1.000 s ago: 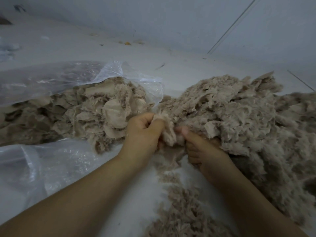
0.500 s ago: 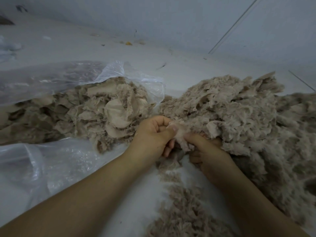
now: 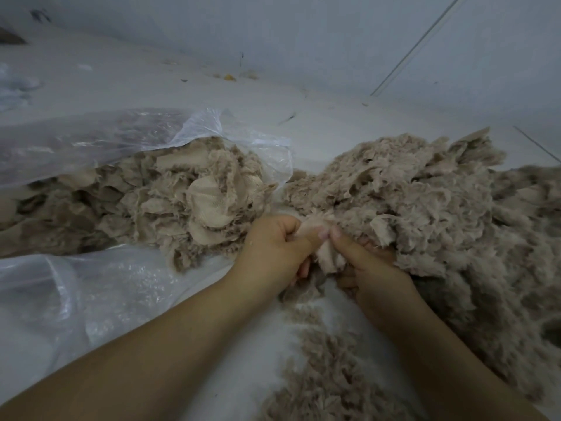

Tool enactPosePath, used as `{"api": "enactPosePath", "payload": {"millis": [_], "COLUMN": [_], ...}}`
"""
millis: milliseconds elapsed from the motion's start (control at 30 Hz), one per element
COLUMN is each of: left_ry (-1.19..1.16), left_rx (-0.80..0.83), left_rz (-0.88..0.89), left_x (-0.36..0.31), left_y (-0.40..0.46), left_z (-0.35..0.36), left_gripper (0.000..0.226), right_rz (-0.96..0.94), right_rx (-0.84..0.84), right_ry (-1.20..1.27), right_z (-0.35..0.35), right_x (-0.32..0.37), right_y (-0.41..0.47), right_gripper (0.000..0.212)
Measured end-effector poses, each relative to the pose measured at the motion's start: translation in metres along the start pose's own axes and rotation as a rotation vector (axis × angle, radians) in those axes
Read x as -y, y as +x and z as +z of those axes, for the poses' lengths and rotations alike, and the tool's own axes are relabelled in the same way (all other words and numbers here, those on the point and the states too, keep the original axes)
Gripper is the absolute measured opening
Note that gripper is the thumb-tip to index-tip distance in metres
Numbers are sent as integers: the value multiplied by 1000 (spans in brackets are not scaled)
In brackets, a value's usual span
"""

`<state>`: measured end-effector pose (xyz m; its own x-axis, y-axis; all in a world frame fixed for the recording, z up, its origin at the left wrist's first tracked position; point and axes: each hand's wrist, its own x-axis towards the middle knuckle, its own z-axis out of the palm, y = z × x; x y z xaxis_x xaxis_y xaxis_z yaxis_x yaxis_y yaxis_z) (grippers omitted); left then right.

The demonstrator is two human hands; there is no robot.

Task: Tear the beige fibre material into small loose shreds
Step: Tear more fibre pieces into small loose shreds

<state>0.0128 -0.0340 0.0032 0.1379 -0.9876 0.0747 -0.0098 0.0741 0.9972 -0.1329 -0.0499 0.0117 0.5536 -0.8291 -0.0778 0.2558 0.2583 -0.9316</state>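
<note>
Both hands meet in the middle of the view on one small clump of beige fibre (image 3: 326, 253). My left hand (image 3: 273, 250) grips its left side with curled fingers and the thumb on top. My right hand (image 3: 364, 262) pinches its right side, thumb pointing up-left. Left of the hands, coarse beige fibre material (image 3: 170, 202) spills from a clear plastic bag (image 3: 91, 141). To the right lies a big fluffy pile of shredded fibre (image 3: 440, 214), touching my right hand. More loose shreds (image 3: 321, 369) trail toward me between my forearms.
Everything lies on a pale grey floor (image 3: 318, 129). A wall (image 3: 303, 31) rises close behind, with small yellow crumbs (image 3: 229, 76) at its foot. The bag's loose plastic (image 3: 76, 299) spreads under my left forearm. Crumpled white material (image 3: 15, 86) sits at the far left edge.
The hands have stayed in the same spot while working the clump. The thumbs have drawn closer together on top of it, and the piece between them has been reshaped and hangs lower.
</note>
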Motion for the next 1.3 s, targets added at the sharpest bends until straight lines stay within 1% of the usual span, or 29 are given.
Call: {"api": "enactPosePath", "payload": {"millis": [33, 100, 133, 167, 267, 367, 400, 467, 500, 600, 667, 700, 733, 800, 867, 900, 967, 1033, 1100, 1133, 1167, 1200, 1233, 1267, 1300], "left_ry": [-8, -77, -117, -154, -187, -94, -74, -75, -94, -140, -135, -121, -86, 44, 140, 176, 320, 539, 781, 898, 1018, 1156, 1323, 1469, 1546], "left_rx": [-10, -26, -35, -42, -18, 30, 45, 52, 35, -79, -123, -122, -116, -65, -23, -34, -145, -309, -475, -547, -596, -604, -562, -496, -442], "left_rz": [2, 3, -3, -12, -32, -21, -18, -12, -8, 17, 56, 77, 95, 147, 245, 320, 525, 726, 870, 912, 918, 865, 723, 525, 363], "left_x": [2, 3, 2, 1, -1, -4, -4, -5, -4, -2, -1, 0, 2, 6, 6, 4, -4, -15, -26, -31, -35, -36, -37, -34, -31], "left_y": [1, 2, 2, 3, 2, 1, 0, -1, -1, 3, 4, 4, 3, 1, 0, -1, -3, -2, 3, 7, 11, 14, 16, 15, 13], "left_z": [0, -1, -2, -3, -6, -6, -6, -4, -4, -6, -6, -6, -6, -5, -4, -4, -8, -18, -35, -45, -55, -64, -69, -70, -68], "left_gripper": [41, 41, 42, 43, 38, 33, 30, 27, 29, 36, 30, 26, 27, 32, 25, 20, 14, 12, 9, 10, 13, 16, 18, 19, 17], "right_rz": [35, 88, 106, 118, 127, 33, 9, -7, -1, 67, 86, 92, 97, 109, 120, 112, 78, 58, 58, 63, 69, 74, 75, 77, 80], "right_rx": [-57, -275, -336, -348, -283, -114, -99, -193, -230, -225, -208, -182, -157, -147, -175, -218, -272, -277, -293, -296, -299, -301, -303, -304, -307], "right_ry": [24, -48, -74, -81, -36, 12, 19, -73, -114, -95, -89, -85, -82, -62, -20, -35, -86, -82, -61, -54, -48, -46, -47, -54, -63], "right_z": [-1, -7, -9, -11, -9, -1, 1, 0, -2, -5, -6, -6, -7, -7, -8, -10, -12, -15, -16, -16, -15, -15, -15, -15, -14], "right_x": [0, -2, -3, -4, 0, 1, 0, -3, -5, -5, -5, -5, -5, -4, -5, -6, -8, -10, -10, -8, -7, -6, -6, -7, -7], "right_y": [2, 9, 12, 16, 15, 3, 1, 2, 4, 7, 6, 6, 6, 6, 9, 12, 16, 20, 21, 23, 23, 23, 24, 24, 24], "right_gripper": [41, 32, 32, 34, 41, 36, 32, 26, 29, 41, 44, 43, 41, 37, 42, 42, 40, 46, 45, 42, 39, 38, 37, 36, 36]}}
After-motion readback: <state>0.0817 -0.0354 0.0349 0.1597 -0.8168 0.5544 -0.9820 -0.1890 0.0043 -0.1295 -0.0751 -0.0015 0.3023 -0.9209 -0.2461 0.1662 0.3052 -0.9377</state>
